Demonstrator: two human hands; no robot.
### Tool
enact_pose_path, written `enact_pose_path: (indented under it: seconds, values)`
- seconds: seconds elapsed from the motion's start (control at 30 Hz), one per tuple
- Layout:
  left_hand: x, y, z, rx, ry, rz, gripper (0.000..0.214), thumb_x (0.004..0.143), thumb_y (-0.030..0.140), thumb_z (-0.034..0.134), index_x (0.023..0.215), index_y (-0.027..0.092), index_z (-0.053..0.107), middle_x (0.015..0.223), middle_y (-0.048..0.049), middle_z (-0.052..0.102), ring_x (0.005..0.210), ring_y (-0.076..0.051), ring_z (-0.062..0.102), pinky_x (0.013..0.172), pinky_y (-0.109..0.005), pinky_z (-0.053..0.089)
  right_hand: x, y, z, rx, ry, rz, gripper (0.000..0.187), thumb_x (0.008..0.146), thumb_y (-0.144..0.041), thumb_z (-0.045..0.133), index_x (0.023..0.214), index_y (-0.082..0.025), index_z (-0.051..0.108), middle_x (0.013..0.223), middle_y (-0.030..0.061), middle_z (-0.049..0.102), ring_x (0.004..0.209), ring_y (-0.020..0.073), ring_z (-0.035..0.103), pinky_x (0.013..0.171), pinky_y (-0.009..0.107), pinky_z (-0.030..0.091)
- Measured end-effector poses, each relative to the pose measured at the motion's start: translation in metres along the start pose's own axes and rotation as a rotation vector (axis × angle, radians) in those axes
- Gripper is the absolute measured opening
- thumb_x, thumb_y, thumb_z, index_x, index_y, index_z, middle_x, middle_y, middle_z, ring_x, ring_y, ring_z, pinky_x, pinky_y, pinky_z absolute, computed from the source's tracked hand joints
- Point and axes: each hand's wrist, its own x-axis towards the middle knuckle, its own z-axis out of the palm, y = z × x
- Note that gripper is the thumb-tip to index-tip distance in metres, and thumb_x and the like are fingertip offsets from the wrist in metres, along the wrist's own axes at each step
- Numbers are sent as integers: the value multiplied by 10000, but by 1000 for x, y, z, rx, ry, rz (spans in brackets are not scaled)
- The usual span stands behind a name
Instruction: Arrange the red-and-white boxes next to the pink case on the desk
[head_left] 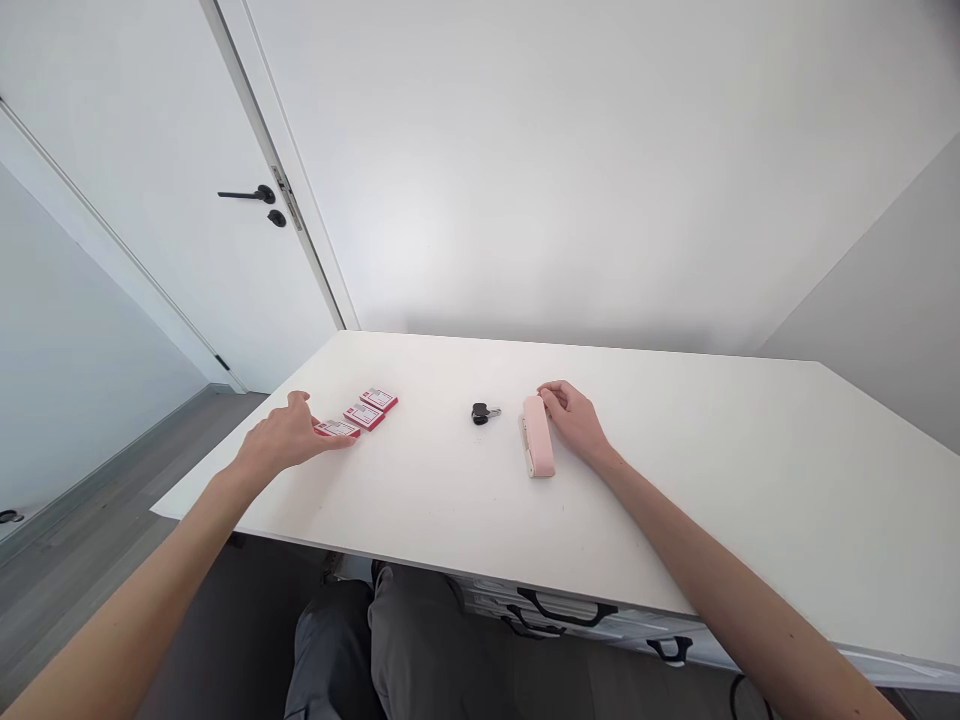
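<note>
My left hand [285, 435] is at the left of the white table, fingers apart. Its thumb lies along the near edge of a small red-and-white box [337, 428]. Two matching boxes, a middle one [364, 415] and a far one [379, 399], continue the slanting row away from me. On the right, a pink stapler [538, 437] lies lengthwise, pointing away from me. My right hand [576, 418] is beside it, curled fingers and thumb at its far end. Between the hands rests a small black-and-metal staple remover [484, 412].
The white tabletop [712, 480] runs up to a plain wall [562, 180]. At the left is a white door with a black handle [247, 194]. Drawers with black pulls [568, 608] sit under the front edge, next to my legs [390, 640].
</note>
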Motion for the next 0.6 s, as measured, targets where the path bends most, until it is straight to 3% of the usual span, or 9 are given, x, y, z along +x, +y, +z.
enact_pose_path:
  seconds: [0.1,0.2,0.3,0.4,0.6]
  values:
    - [0,-4,5,34,-18,3,1075,688,657,762,1521,114,352,1310,-232,690,1233,-474,639,910,-586,562,0,-1,0,-3,2,3,274,961,-504,549,1044,-271,669,1140,64,757,987,254,710,907,429,533]
    - [-7,9,19,46,86,154,970,802,628,690,1570,156,334,1592,-234,455,1215,-418,662,965,-563,558,-1,-1,1,-9,6,-4,267,963,-493,548,1049,-271,669,1145,64,756,1028,260,708,918,430,528]
    - [-17,41,40,27,200,513,579,976,553,511,1469,247,523,1587,-137,488,1322,-356,603,1111,-519,487,-1,-2,1,-12,8,-13,263,964,-489,549,1052,-272,669,1154,66,755,1075,268,703,929,432,527]
    - [-24,81,64,10,206,843,436,1054,474,425,1402,281,602,1560,-85,548,1432,-310,509,1213,-526,381,-1,-2,1,-12,5,-14,258,969,-482,545,1061,-273,665,1170,66,752,1092,269,700,941,435,526]
    - [-24,142,95,60,104,1077,504,1097,437,373,1556,260,480,1667,-63,447,1550,-292,386,1234,-496,358,1,-4,2,-11,12,-22,245,978,-466,537,1050,-267,660,1178,67,754,1099,260,702,950,421,529]
